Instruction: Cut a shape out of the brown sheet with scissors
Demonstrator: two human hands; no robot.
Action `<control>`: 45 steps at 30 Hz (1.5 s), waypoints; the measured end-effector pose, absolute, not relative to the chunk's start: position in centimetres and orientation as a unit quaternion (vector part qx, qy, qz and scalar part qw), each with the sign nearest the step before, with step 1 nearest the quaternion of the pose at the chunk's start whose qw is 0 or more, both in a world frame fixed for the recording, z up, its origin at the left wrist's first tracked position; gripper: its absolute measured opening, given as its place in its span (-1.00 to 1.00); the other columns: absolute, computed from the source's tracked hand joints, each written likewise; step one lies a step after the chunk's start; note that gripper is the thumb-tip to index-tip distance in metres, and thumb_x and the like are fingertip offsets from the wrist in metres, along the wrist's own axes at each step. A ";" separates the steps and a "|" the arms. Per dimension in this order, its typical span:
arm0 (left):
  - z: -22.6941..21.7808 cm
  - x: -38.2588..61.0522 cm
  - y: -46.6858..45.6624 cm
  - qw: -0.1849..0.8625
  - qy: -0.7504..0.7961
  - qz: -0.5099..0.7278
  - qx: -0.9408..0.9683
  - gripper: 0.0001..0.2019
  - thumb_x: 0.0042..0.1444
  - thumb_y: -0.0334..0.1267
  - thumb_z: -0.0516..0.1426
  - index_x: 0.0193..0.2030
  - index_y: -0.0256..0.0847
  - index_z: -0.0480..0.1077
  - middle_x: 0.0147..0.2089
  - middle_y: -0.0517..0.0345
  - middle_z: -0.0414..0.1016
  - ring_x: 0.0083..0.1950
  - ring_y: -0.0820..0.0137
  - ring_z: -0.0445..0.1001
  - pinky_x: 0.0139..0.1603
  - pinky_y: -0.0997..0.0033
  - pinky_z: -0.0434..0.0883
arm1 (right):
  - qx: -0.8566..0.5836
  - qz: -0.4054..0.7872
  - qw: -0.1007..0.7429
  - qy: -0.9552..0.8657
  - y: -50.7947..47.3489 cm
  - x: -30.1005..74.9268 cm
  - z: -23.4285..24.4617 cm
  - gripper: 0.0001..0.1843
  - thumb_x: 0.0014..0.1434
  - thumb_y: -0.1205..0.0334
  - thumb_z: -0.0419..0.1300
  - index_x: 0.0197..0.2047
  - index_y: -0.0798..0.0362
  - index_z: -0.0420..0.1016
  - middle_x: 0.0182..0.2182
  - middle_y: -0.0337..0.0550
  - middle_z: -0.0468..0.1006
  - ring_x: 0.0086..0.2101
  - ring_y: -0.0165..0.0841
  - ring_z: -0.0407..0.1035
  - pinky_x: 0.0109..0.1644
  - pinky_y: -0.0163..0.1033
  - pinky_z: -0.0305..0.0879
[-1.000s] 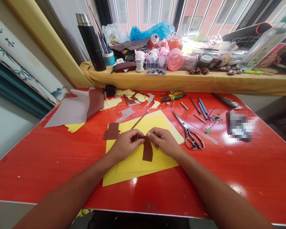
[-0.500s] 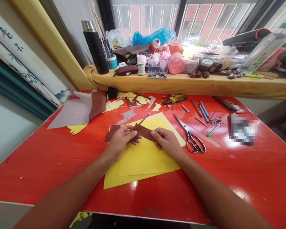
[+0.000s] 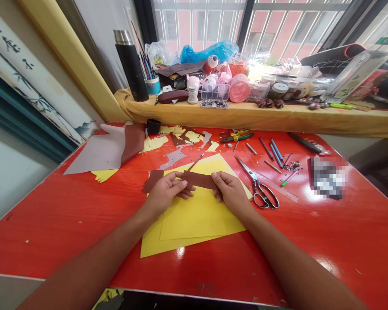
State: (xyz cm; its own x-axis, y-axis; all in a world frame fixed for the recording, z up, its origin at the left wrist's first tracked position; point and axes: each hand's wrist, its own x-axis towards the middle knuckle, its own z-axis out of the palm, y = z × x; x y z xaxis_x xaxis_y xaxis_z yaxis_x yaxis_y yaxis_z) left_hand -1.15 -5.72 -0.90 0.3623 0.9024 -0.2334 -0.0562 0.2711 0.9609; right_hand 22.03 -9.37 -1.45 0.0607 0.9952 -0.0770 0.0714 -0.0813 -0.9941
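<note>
A small brown rectangular piece of leather-like sheet (image 3: 198, 180) is stretched between my two hands. Its left end is pinched by my left hand (image 3: 173, 186), its right end by my right hand (image 3: 228, 189). Beneath them lie overlapping yellow sheets (image 3: 194, 219) on the red table. Another brown cut piece (image 3: 155, 180) rests just left of my left hand, partly hidden by it. A thin pencil-like stick (image 3: 195, 162) lies beyond the held piece. To the right of my right hand are large metal scissors (image 3: 258, 185) with the blades partly apart.
A clear ruler (image 3: 281, 189) lies beside the scissors, with pens (image 3: 276, 153) and pliers (image 3: 237, 135) further back. Yellow and brown scraps (image 3: 187, 137) and a large folded brown sheet (image 3: 132, 144) are at the back left. A black thermos (image 3: 131, 66) stands on the cluttered ledge.
The brown piece has turned to lie more level, its right end raised, and more of its length shows. My right hand has shifted slightly right; both hands keep their pinch.
</note>
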 end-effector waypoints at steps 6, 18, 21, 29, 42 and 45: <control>-1.0 -1.1 -5.8 0.682 0.436 0.377 0.449 -0.58 0.26 -0.11 0.44 0.08 -0.17 0.38 -0.14 -0.03 0.81 -0.18 0.20 0.79 -0.09 0.21 0.66 | -0.554 0.486 0.478 -0.478 -9.4 22.1 -1.6 -0.27 0.34 -0.57 0.26 -0.47 -0.10 0.33 -0.67 -0.34 0.35 -0.68 -0.38 0.19 -0.58 -0.23 0.09; -0.8 -1.2 -5.8 0.687 0.441 0.383 0.432 -0.61 0.28 -0.17 0.44 0.07 -0.18 0.39 -0.15 -0.03 0.81 -0.18 0.22 0.79 -0.11 0.25 0.65 | -0.552 0.486 0.478 -0.481 -9.4 22.1 -1.5 -0.29 0.37 -0.48 0.30 -0.50 -0.07 0.34 -0.67 -0.35 0.35 -0.69 -0.42 0.15 -0.57 -0.25 0.08; -0.8 -1.2 -5.7 0.686 0.438 0.380 0.439 -0.61 0.29 -0.15 0.44 0.09 -0.18 0.40 -0.15 -0.03 0.81 -0.17 0.22 0.79 -0.11 0.24 0.64 | -0.557 0.482 0.476 -0.481 -9.5 22.1 -1.5 -0.29 0.38 -0.47 0.30 -0.51 -0.08 0.32 -0.68 -0.35 0.34 -0.69 -0.42 0.16 -0.57 -0.24 0.10; -1.2 -1.3 -5.7 0.683 0.439 0.376 0.448 -0.60 0.30 -0.13 0.42 0.12 -0.19 0.41 -0.12 -0.04 0.80 -0.15 0.20 0.79 -0.08 0.20 0.65 | -0.562 0.477 0.471 -0.484 -9.5 22.1 -1.5 -0.31 0.38 -0.48 0.28 -0.50 -0.11 0.29 -0.70 -0.35 0.33 -0.69 -0.38 0.17 -0.56 -0.22 0.13; -1.2 -1.3 -5.7 0.682 0.429 0.372 0.460 -0.58 0.24 -0.07 0.46 0.07 -0.20 0.45 -0.09 -0.08 0.80 -0.12 0.18 0.80 -0.08 0.22 0.65 | -0.565 0.470 0.476 -0.483 -9.5 22.1 -1.6 -0.28 0.35 -0.51 0.29 -0.51 -0.10 0.30 -0.68 -0.33 0.36 -0.69 -0.40 0.16 -0.58 -0.23 0.10; -1.1 -1.3 -5.7 0.681 0.424 0.372 0.467 -0.57 0.22 -0.02 0.47 0.03 -0.18 0.47 -0.09 -0.07 0.80 -0.11 0.16 0.80 -0.07 0.20 0.64 | -0.566 0.466 0.473 -0.489 -9.5 22.1 -1.6 -0.28 0.35 -0.52 0.28 -0.50 -0.10 0.29 -0.67 -0.33 0.36 -0.69 -0.39 0.17 -0.58 -0.23 0.12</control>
State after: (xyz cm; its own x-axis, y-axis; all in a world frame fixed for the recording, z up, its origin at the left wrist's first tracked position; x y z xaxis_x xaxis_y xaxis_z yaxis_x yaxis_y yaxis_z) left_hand -1.26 -5.67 -1.15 0.3641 0.9026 -0.2295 -0.1107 0.2867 0.9516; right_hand 22.06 -9.47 -1.59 0.0883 0.9940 -0.0652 0.1125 -0.0750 -0.9908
